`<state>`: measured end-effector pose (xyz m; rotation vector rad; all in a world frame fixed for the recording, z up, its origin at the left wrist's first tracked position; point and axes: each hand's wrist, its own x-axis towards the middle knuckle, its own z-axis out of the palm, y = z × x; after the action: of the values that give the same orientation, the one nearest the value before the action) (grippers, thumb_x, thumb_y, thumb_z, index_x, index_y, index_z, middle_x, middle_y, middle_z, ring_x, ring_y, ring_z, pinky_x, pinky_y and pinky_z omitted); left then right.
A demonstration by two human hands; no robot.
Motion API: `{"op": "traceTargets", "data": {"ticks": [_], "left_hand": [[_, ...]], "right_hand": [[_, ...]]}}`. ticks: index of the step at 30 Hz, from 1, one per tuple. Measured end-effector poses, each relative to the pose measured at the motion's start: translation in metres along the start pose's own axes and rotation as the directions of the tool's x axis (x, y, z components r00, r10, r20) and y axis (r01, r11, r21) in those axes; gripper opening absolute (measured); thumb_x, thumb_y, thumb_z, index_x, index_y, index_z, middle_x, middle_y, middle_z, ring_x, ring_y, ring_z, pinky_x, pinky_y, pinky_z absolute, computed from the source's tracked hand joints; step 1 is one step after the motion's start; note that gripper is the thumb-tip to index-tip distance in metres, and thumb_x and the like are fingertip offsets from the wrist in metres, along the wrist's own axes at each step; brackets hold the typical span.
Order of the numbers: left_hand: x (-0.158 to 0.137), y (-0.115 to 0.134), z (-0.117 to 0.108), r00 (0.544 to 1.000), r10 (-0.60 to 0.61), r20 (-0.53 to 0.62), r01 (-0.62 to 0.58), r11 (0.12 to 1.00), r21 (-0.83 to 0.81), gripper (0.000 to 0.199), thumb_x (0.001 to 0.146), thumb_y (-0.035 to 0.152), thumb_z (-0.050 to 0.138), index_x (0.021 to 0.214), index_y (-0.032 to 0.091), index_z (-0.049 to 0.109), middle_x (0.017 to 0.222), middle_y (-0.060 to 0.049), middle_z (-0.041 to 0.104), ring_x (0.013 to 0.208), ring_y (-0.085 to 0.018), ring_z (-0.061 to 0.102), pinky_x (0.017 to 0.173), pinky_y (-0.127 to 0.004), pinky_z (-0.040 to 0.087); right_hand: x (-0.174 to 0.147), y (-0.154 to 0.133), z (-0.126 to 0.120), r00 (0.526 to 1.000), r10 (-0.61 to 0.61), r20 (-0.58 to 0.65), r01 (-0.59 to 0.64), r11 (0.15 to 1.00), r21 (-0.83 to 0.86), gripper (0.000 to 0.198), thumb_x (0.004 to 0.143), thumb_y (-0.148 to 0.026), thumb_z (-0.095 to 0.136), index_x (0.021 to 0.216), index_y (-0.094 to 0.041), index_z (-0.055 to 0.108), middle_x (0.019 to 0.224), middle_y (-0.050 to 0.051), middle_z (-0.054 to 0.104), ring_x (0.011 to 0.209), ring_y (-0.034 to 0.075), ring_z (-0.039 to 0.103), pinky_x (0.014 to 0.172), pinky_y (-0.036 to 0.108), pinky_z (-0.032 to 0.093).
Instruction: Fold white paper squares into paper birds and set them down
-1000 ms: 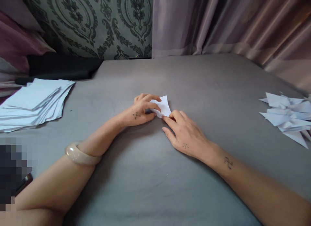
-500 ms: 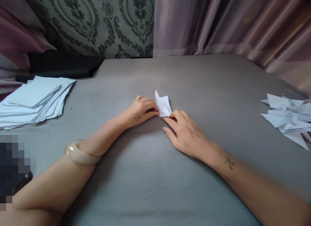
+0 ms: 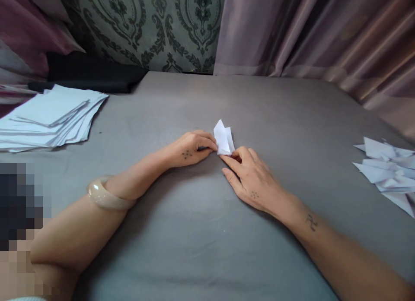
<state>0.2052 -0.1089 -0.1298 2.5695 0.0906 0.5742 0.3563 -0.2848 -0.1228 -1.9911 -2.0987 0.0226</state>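
Note:
A small folded piece of white paper [image 3: 222, 139] stands partly upright on the grey cloth, its pointed flap raised at the top. My left hand [image 3: 193, 149] pinches its lower left edge between thumb and fingertips. At the lower right corner, my right hand [image 3: 254, 178] holds the paper with its index and curled fingers, while the thumb sticks out apart from it. Part of the paper's base is hidden behind the right fingers.
A stack of white paper sheets [image 3: 55, 119] lies at the left, beside a black cloth [image 3: 94, 74]. Several folded white paper pieces [image 3: 387, 167] are piled at the right. Purple curtains [image 3: 275, 29] hang behind the grey-covered surface [image 3: 201, 249].
The paper's pointed flap has swung up and right, standing more over the piece. Both hands stay at its lower edges. The whole view has shifted and tilted slightly.

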Motion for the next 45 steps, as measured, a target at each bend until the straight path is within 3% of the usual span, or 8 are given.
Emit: {"op": "traceTargets", "data": {"ticks": [8, 20, 28, 34, 37, 40, 45], "left_hand": [[-0.001, 0.002, -0.007, 0.999, 0.001, 0.043, 0.002, 0.998, -0.062, 0.023, 0.086, 0.010, 0.054, 0.094, 0.017, 0.074, 0.101, -0.006, 0.072, 0.090, -0.016, 0.064, 0.085, -0.029, 0.052], [-0.003, 0.006, -0.008, 0.985, 0.110, 0.135, -0.124, 0.988, 0.097, 0.032, 0.090, 0.009, 0.046, 0.109, 0.017, 0.070, 0.110, -0.010, 0.068, 0.098, -0.020, 0.060, 0.090, -0.035, 0.049], [-0.003, 0.014, -0.013, 0.975, 0.097, 0.201, -0.129, 0.980, 0.153, 0.037, 0.088, 0.006, 0.042, 0.114, 0.016, 0.067, 0.114, -0.010, 0.067, 0.103, -0.021, 0.059, 0.091, -0.035, 0.048], [-0.003, 0.012, -0.010, 0.983, 0.075, 0.167, -0.099, 0.985, 0.142, 0.037, 0.086, 0.005, 0.043, 0.112, 0.016, 0.067, 0.113, -0.011, 0.068, 0.102, -0.021, 0.060, 0.091, -0.035, 0.048], [-0.002, 0.011, -0.008, 0.986, 0.073, 0.152, -0.094, 0.987, 0.130, 0.036, 0.086, 0.005, 0.043, 0.110, 0.016, 0.067, 0.111, -0.011, 0.068, 0.101, -0.022, 0.061, 0.090, -0.036, 0.049], [-0.002, 0.013, -0.007, 0.988, 0.065, 0.142, -0.084, 0.987, 0.134, 0.033, 0.085, 0.005, 0.044, 0.107, 0.014, 0.067, 0.109, -0.010, 0.068, 0.100, -0.021, 0.060, 0.090, -0.034, 0.048], [0.000, 0.018, -0.003, 0.995, 0.028, 0.100, -0.043, 0.987, 0.154, 0.021, 0.083, 0.010, 0.051, 0.097, 0.013, 0.066, 0.094, -0.009, 0.067, 0.087, -0.020, 0.061, 0.079, -0.031, 0.049]], "right_hand": [[0.002, 0.000, -0.004, 0.999, 0.007, 0.045, -0.007, 1.000, 0.001, 0.040, 0.097, -0.033, 0.039, 0.129, -0.021, 0.059, 0.106, 0.011, 0.054, 0.093, 0.023, 0.050, 0.081, 0.038, 0.045], [0.001, 0.001, -0.006, 0.999, -0.008, 0.038, 0.005, 0.997, 0.071, 0.039, 0.095, -0.031, 0.042, 0.128, -0.020, 0.060, 0.108, 0.011, 0.054, 0.096, 0.023, 0.051, 0.085, 0.039, 0.047], [-0.001, 0.005, 0.000, 0.991, 0.018, -0.134, -0.003, 0.994, 0.109, 0.027, 0.094, -0.023, 0.044, 0.111, -0.021, 0.066, 0.098, 0.007, 0.063, 0.089, 0.019, 0.059, 0.079, 0.032, 0.047], [0.004, 0.011, 0.008, 0.940, 0.156, -0.304, -0.118, 0.983, 0.142, 0.017, 0.092, -0.022, 0.051, 0.107, -0.020, 0.058, 0.088, 0.004, 0.071, 0.075, 0.017, 0.067, 0.066, 0.028, 0.047], [0.007, 0.013, 0.009, 0.933, 0.112, -0.341, -0.083, 0.992, 0.100, 0.019, 0.094, -0.022, 0.049, 0.109, -0.021, 0.060, 0.086, 0.003, 0.072, 0.073, 0.016, 0.067, 0.066, 0.026, 0.045], [0.008, 0.014, 0.010, 0.933, 0.057, -0.356, -0.043, 0.998, 0.048, 0.020, 0.097, -0.023, 0.045, 0.097, -0.021, 0.065, 0.082, 0.003, 0.072, 0.069, 0.014, 0.065, 0.063, 0.025, 0.042], [0.012, 0.012, 0.011, 0.911, 0.049, -0.409, -0.072, 0.997, -0.041, 0.022, 0.097, -0.025, 0.046, 0.091, -0.019, 0.066, 0.069, 0.000, 0.068, 0.058, 0.012, 0.059, 0.055, 0.025, 0.035]]}}
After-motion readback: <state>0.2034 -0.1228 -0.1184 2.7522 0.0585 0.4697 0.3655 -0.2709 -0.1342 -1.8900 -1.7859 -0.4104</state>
